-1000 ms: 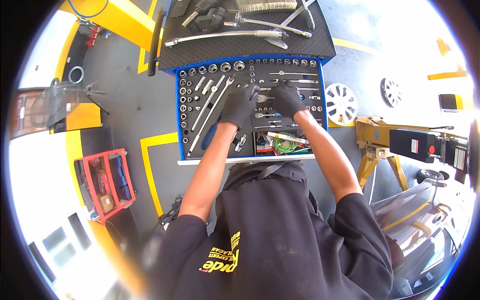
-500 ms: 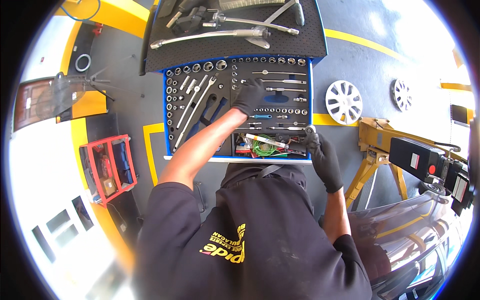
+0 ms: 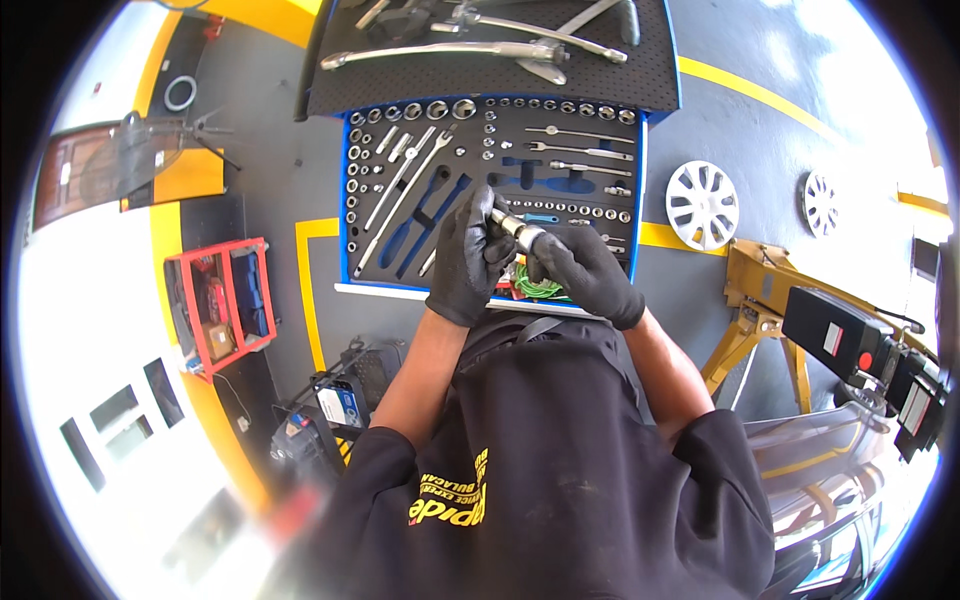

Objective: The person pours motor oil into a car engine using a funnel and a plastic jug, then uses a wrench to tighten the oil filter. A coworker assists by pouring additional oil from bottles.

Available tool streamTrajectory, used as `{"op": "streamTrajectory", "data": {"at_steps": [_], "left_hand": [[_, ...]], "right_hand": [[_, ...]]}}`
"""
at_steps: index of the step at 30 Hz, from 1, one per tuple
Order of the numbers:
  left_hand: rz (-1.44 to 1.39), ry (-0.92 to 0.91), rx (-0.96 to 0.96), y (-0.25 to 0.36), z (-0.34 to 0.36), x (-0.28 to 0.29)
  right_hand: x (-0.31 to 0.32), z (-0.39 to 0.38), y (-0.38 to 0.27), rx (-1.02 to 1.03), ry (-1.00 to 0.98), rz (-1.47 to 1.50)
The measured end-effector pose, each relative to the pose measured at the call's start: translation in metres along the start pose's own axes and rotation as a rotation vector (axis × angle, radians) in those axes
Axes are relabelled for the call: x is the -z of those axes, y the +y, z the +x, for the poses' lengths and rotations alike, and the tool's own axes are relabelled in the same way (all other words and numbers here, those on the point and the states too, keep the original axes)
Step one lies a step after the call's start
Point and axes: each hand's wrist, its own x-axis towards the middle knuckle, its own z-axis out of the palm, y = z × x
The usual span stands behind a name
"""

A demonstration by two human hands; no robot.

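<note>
My left hand (image 3: 470,255), in a black glove, has its fingers curled round the upper end of a short chrome socket piece (image 3: 510,222). My right hand (image 3: 583,270), also gloved, grips the round-headed chrome tool, apparently a ratchet (image 3: 530,237), joined to or touching that piece. Both hands are above the front middle of an open drawer (image 3: 341,287) with a blue frame and a dark foam insert. Sockets, extension bars, small drivers and blue cutouts show in the foam. Part of the right-hand tool is hidden by the fingers.
Larger tools lie on the dark cabinet top (image 3: 420,85) beyond the drawer. A red cart (image 3: 215,345) and a fan (image 3: 140,160) stand left. Right are hubcaps (image 3: 700,205), a yellow jack stand (image 3: 745,300) with a black unit (image 3: 820,330), and a car (image 3: 820,460).
My right hand has come up from the drawer's lower right corner with its tool. My left hand has moved back from the foam insert. Both now meet in the middle on the chrome pieces.
</note>
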Motion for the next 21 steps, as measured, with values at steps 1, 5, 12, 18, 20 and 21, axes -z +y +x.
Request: {"op": "streamTrajectory", "data": {"at_steps": [1,5,12,18,20,21], "left_hand": [[-0.024,-0.032,0.058,-0.001,-0.003,0.007],[-0.212,-0.175,0.448,-0.01,-0.008,0.037],[-0.674,-0.328,1.064,-0.035,-0.02,0.028],[0.104,0.039,0.474,-0.148,0.073,-0.026],[0.511,0.165,0.336,-0.203,0.091,-0.061],[0.548,0.089,0.417,-0.211,0.101,-0.072]], "right_hand": [[-0.003,0.006,-0.003,0.008,-0.026,-0.049],[0.0,0.023,-0.018,0.174,-0.206,-0.674],[-0.004,0.026,-0.022,0.198,-0.305,-0.964],[-0.038,0.003,0.022,-0.09,0.363,-0.756],[-0.04,-0.017,0.036,-0.129,0.402,-0.764],[-0.042,-0.029,0.045,-0.06,0.48,-0.707]]}}
